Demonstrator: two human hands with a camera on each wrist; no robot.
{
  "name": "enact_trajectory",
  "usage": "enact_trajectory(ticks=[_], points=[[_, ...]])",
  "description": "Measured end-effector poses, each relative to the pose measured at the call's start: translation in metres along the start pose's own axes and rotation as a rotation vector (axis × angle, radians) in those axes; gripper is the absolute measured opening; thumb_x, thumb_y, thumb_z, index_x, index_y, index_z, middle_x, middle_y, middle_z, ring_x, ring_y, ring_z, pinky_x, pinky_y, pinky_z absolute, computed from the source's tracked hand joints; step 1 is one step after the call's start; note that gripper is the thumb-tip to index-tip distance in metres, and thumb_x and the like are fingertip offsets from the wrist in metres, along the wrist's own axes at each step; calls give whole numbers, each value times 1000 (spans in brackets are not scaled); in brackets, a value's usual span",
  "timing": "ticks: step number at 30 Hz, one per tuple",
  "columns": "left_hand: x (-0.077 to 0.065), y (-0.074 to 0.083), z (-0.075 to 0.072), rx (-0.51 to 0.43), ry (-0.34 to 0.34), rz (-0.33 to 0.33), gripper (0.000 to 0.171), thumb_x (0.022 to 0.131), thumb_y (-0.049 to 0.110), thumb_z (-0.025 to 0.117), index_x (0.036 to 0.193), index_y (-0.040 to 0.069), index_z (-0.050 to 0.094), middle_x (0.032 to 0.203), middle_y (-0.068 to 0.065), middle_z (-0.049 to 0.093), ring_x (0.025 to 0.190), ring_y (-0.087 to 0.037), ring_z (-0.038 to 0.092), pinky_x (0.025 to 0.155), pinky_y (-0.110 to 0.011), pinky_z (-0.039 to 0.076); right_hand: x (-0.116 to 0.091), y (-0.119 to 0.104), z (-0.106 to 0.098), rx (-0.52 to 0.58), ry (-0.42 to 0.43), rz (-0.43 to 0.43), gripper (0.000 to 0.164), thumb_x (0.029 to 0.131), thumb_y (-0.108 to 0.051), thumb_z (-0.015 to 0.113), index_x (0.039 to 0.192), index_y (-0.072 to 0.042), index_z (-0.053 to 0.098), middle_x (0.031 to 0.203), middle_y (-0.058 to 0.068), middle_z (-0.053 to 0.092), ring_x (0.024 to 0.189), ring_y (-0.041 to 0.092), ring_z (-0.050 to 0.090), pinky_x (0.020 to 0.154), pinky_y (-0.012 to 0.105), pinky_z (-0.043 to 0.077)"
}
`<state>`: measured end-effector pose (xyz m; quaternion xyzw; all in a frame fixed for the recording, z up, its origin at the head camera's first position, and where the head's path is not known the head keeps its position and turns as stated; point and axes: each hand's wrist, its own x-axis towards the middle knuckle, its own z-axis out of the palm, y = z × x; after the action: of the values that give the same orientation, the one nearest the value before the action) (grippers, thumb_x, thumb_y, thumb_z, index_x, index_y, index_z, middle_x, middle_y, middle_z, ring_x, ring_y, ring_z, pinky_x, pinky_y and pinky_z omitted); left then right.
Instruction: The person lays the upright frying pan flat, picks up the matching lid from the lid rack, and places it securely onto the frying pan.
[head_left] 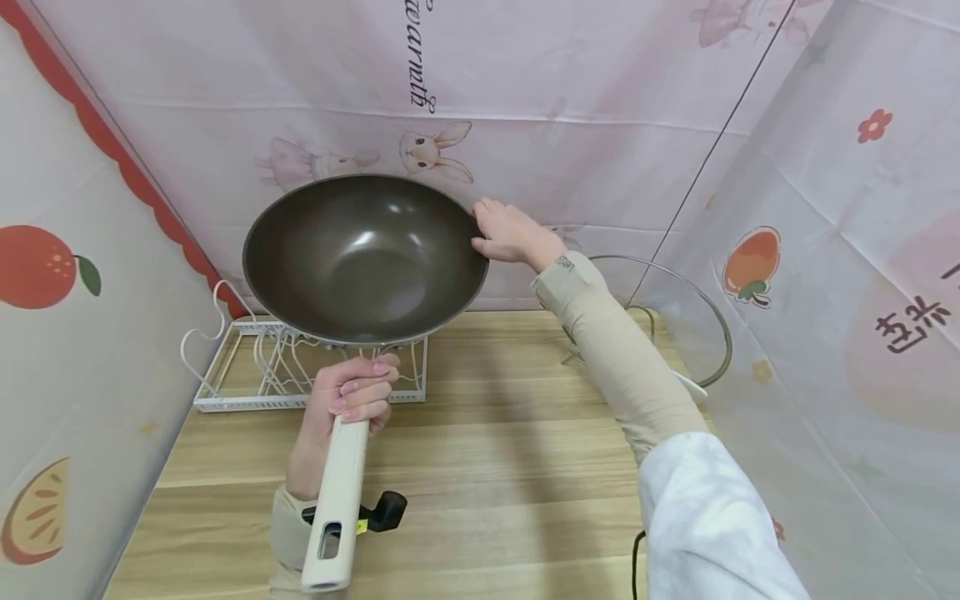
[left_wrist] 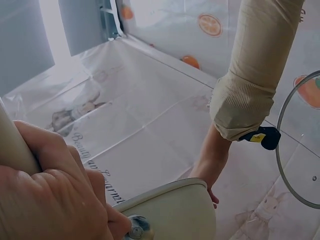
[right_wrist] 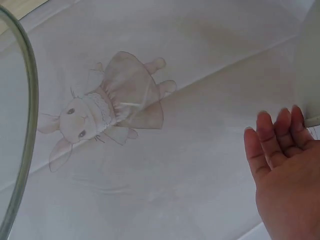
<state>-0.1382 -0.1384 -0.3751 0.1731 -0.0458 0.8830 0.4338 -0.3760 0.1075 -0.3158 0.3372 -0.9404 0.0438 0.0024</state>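
A wok (head_left: 367, 258) with a dark inside and a cream outside is held up, tilted so that its inside faces the head camera. My left hand (head_left: 356, 392) grips its long cream handle (head_left: 336, 492) close to the bowl. In the left wrist view, curled fingers (left_wrist: 65, 165) wrap the handle beside a metal fitting (left_wrist: 139, 227). At the right side of the rim, my right hand (head_left: 517, 233) touches the wok. Its fingers (right_wrist: 270, 140) look mostly straight in the right wrist view, right at the rim; the thumb is hidden there.
A white wire dish rack (head_left: 247, 400) stands on the wooden table (head_left: 465, 467) at the back left, partly behind the wok. At the back right a glass lid (head_left: 723, 325) stands upright, partly behind my right sleeve. Printed cloth walls (head_left: 585, 167) surround the table. A black cable (head_left: 636, 567) lies in front.
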Motion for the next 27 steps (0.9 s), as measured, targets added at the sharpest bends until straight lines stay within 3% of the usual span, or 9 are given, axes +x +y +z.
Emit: enact_trajectory(ticks=[5,11,14,18,22,27], points=[[-2,1,0,-3,37,-8,9,96,-4,37,92,4,36,61,8,23,43,-3,23,44,-21,36,0,4,7,75,9,-11,43,96,-20,48,126,8,39,121,22,43,115,36,43,104,48,35],[1,4,2,9,-17,-66,10,97,0,35,92,1,44,60,9,23,42,-1,22,43,-17,34,-4,10,14,166,96,-65,34,87,-12,49,111,10,39,107,21,39,101,36,40,95,48,35],[3,5,4,7,-24,-86,14,98,2,35,86,6,42,60,9,23,41,-1,22,43,-17,33,-8,13,17,217,128,-79,30,86,-10,49,107,8,38,104,19,37,97,34,37,92,47,35],[4,5,5,-16,28,-96,15,97,3,36,84,7,42,60,8,24,41,-2,22,43,-18,33,-15,17,22,282,143,-66,25,85,-9,47,102,5,36,100,16,33,94,31,35,87,44,35],[3,5,7,-49,73,-84,13,97,4,38,91,1,49,61,8,24,42,-2,23,44,-19,36,-21,19,26,330,158,-72,23,84,-8,47,99,3,34,98,15,31,93,31,33,84,43,32],[3,4,7,-47,93,-80,12,98,3,36,88,5,43,62,7,23,43,-3,24,44,-21,39,-26,22,31,346,161,-71,24,83,-9,47,99,3,33,97,14,29,93,31,32,84,43,31]])
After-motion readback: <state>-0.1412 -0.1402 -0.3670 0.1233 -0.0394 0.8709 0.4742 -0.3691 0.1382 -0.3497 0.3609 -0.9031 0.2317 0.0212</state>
